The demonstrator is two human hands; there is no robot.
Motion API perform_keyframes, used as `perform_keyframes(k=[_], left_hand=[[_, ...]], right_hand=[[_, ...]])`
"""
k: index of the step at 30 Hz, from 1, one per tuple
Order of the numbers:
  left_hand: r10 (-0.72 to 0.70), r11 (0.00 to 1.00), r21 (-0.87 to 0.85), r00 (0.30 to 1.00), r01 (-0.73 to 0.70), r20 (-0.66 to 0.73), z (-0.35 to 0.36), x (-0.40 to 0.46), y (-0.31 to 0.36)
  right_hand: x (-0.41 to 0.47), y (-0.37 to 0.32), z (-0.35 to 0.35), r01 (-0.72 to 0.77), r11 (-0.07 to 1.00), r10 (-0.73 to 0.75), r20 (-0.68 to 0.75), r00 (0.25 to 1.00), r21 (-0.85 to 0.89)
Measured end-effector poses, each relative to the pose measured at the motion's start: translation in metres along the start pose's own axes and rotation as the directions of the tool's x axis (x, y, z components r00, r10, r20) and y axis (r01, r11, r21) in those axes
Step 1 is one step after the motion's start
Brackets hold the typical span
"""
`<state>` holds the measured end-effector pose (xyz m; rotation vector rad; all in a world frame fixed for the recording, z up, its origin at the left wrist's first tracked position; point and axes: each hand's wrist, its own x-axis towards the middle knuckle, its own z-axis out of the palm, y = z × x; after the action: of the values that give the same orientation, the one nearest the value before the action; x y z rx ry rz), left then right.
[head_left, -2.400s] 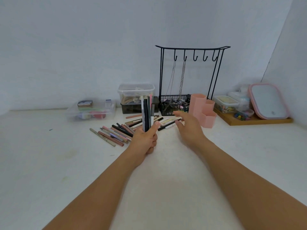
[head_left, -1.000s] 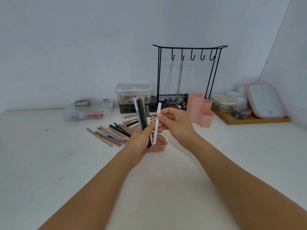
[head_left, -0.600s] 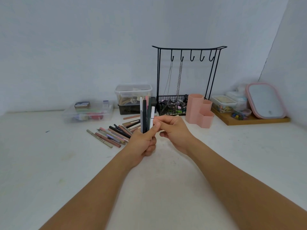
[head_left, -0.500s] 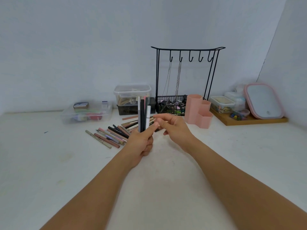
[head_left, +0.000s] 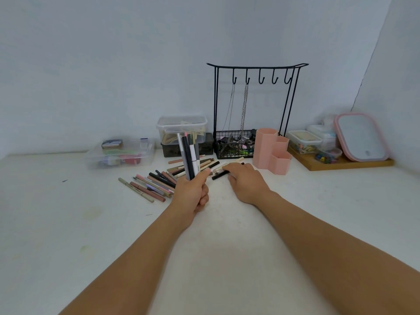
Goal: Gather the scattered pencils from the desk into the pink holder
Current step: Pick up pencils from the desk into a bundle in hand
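Head view: the left hand (head_left: 192, 193) grips an upright bundle of pencils (head_left: 189, 156). The right hand (head_left: 244, 181) lies on loose pencils (head_left: 156, 183) on the worktop (head_left: 318, 212) — whether it grips any, I cannot tell — with the holder (head_left: 271, 152) at its 2 o'clock.

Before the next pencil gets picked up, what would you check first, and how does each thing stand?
1. Bundle secure: ok. The left hand grips the bundle of pencils upright.
2. Reaching hand placed: ok. The right hand lies over the pencils beside the holder, fingers down on them.
3. One pencil actually pinched: cannot tell, the fingers hide it.
4. Pink holder ready: ok, upright on the desk; whether its compartments are empty, cannot tell.
5. Pencils left on the desk: not ok, the loose pile still lies left of the bundle.
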<state>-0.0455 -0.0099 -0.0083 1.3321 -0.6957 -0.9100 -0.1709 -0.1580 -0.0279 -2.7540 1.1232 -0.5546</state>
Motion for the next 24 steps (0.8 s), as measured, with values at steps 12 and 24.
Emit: perform_keyframes(k=[12, 24], left_hand=[[-0.027, 1.0, -0.012, 1.0, 0.027, -0.002, 0.0019, -0.0008, 0.0025], [-0.029, 1.0, 0.001, 1.0, 0.029, 0.003, 0.0024, -0.0036, 0.0058]], right_hand=[[0.0016, -0.0024, -0.0056, -0.014, 1.0, 0.014, -0.012, 1.0, 0.011], [-0.0018, 0.0001, -0.0045, -0.001, 0.977, 0.04, -0.177, 0.983, 0.215]])
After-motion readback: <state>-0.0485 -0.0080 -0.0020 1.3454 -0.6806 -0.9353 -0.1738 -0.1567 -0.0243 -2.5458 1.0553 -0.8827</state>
